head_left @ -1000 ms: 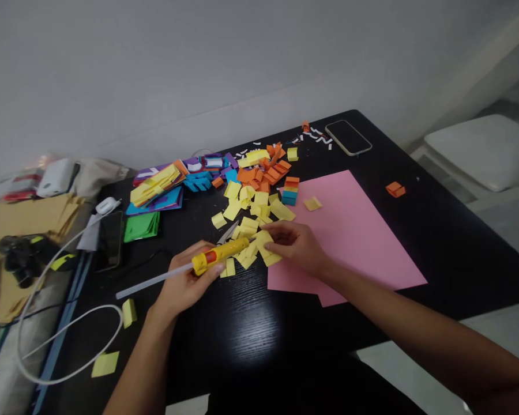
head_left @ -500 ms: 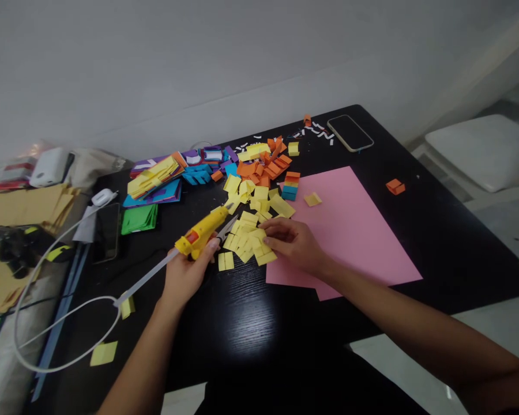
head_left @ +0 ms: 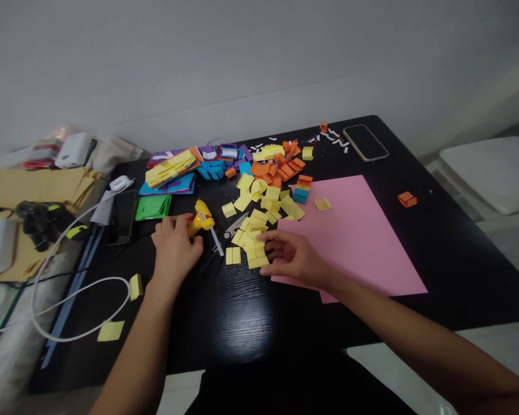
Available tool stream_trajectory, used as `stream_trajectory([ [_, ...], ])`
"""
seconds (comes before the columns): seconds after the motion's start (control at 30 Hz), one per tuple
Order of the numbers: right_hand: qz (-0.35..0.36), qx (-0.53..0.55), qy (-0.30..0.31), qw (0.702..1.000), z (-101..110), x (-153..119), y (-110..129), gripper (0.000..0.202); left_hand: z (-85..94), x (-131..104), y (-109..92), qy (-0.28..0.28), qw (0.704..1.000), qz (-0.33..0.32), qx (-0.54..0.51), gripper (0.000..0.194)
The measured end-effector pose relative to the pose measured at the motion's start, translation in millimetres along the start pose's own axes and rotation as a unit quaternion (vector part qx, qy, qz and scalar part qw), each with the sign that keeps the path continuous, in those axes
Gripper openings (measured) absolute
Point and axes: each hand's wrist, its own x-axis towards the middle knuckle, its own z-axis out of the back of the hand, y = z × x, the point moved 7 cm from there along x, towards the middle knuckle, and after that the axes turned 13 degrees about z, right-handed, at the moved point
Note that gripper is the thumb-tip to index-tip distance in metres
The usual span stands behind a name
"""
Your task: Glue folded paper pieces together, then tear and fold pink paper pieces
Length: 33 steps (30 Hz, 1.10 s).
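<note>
My left hand point(head_left: 175, 248) is curled round part of a yellow glue gun point(head_left: 204, 215), whose clear glue stick point(head_left: 217, 241) points toward the front of the table. Scissors point(head_left: 236, 225) lie between the gun and a pile of folded yellow papers point(head_left: 256, 245), their dark handles hard to see against the black tabletop. At the pile's right edge rests my right hand point(head_left: 296, 258), thumb and fingers apart, fingertips touching the papers. Pink sheets point(head_left: 350, 236) lie partly under this hand. An orange, yellow and blue strip point(head_left: 303, 189) sits at their upper left corner.
Orange folded papers point(head_left: 281, 167) and blue ones point(head_left: 211, 169) lie behind the yellow pile. Green papers point(head_left: 153, 207) and a dark phone point(head_left: 121, 216) are at the left, near a looped white cable point(head_left: 127, 288). Another phone point(head_left: 365, 142) lies at the back right.
The glue gun has turned and moved back and left with my left hand, its stick now pointing frontward. The scissors show more fully. My right hand's thumb and fingers have spread. The view has shifted.
</note>
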Motion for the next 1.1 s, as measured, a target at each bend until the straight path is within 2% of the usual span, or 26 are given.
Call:
stream_trajectory([
  [0.07, 0.013, -0.029, -0.020, 0.999, 4, 0, -1, 0.052, 17.9, -17, -17, -0.052, 0.994, -0.044, -0.087, 0.035],
  [0.1, 0.022, -0.045, -0.032, 0.998, 6, 1, -1, 0.045, 26.1, -28, -28, -0.063, 0.982, -0.083, -0.159, 0.027],
  [0.13, 0.031, -0.060, -0.043, 0.997, 8, 1, 0, 0.040, 30.6, -40, -40, -0.044, 0.963, -0.128, -0.235, 0.022],
  [0.17, 0.039, -0.073, -0.053, 0.995, 10, 1, 1, 0.037, 30.1, -51, -52, 0.004, 0.941, -0.170, -0.292, 0.024],
  [0.27, 0.060, -0.098, -0.079, 0.990, 13, 1, 6, 0.031, 18.4, -79, -80, 0.128, 0.898, -0.231, -0.352, 0.034],
  [0.33, 0.073, -0.115, -0.092, 0.986, 15, 0, 9, 0.029, 10.1, -84, -86, 0.162, 0.882, -0.217, -0.386, 0.026],
  [0.43, 0.087, -0.135, -0.099, 0.982, 14, -1, 13, 0.023, -3.9, -82, -84, 0.211, 0.861, -0.144, -0.440, 0.010],
  [0.57, 0.082, -0.134, -0.090, 0.984, 12, -1, 14, 0.017, -18.2, -78, -81, 0.283, 0.814, -0.056, -0.504, 0.009],
  [0.63, 0.073, -0.138, -0.084, 0.984, 13, -1, 13, 0.016, -20.9, -77, -79, 0.287, 0.803, -0.030, -0.522, 0.010],
  [0.7, 0.067, -0.140, -0.075, 0.985, 13, 0, 12, 0.019, -22.1, -75, -77, 0.276, 0.804, -0.014, -0.527, 0.010],
  [0.97, 0.055, -0.120, -0.059, 0.990, 11, -2, 7, 0.029, -22.9, -74, -73, 0.255, 0.806, 0.006, -0.534, 0.012],
  [1.1, 0.044, -0.093, -0.067, 0.992, 11, -3, 5, 0.041, -22.3, -74, -74, 0.262, 0.802, 0.011, -0.537, 0.012],
])
